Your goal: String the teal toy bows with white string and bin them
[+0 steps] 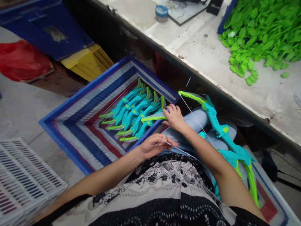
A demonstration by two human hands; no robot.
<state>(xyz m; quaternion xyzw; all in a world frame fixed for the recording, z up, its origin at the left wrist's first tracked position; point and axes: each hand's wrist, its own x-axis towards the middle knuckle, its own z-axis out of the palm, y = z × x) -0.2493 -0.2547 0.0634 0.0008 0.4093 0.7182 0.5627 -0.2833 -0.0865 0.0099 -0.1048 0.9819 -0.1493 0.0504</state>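
Note:
My left hand, above my lap, has its fingers closed on a thin white string, which runs off to the right beneath my right forearm. My right hand grips a toy bow by its lime-green limb; the limb's tip points left over the basket's edge, and my arm hides much of that bow. Another toy bow, teal and green with its string stretched, lies across my legs at the right. Several similar toy bows lie in a row in the striped basket to my left.
A worktable runs along the front, with a heap of green plastic pieces and a blue-lidded jar on it. A white crate stands at lower left. Blue and yellow bins sit behind the basket.

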